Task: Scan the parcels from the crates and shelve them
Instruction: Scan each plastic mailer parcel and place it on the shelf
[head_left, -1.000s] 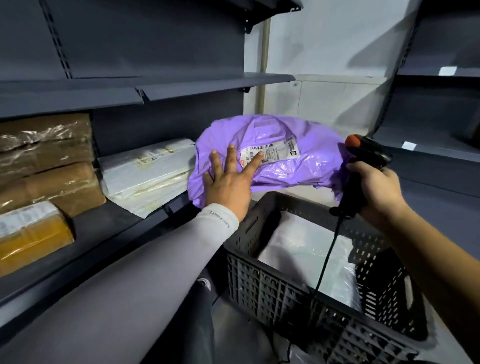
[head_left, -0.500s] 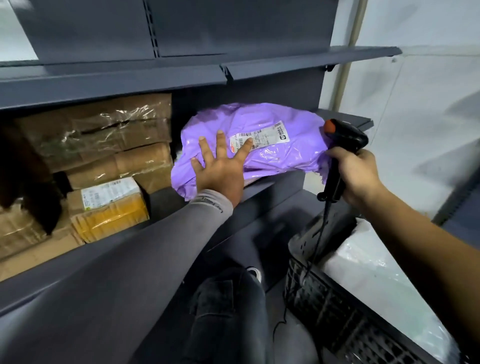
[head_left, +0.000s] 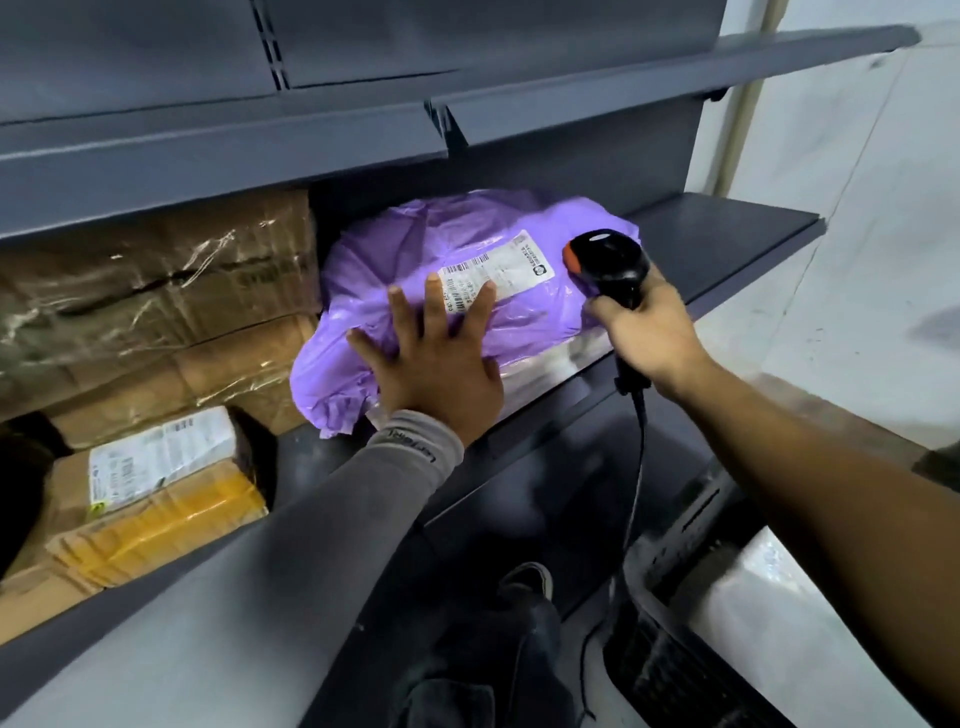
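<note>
Under left fingers (head_left: 435, 306) — purple parcel (head_left: 415, 249)

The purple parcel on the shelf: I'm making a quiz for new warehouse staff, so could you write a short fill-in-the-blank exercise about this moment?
1. The left hand presses flat on the ____ parcel.
2. The right hand grips a black ____ with an orange tip.
3. The parcel's white label carries a printed ____.
4. To the left of that parcel, brown boxes wrapped in clear ____ sit on the same shelf.

Missing words: purple; scanner; barcode; tape
</note>
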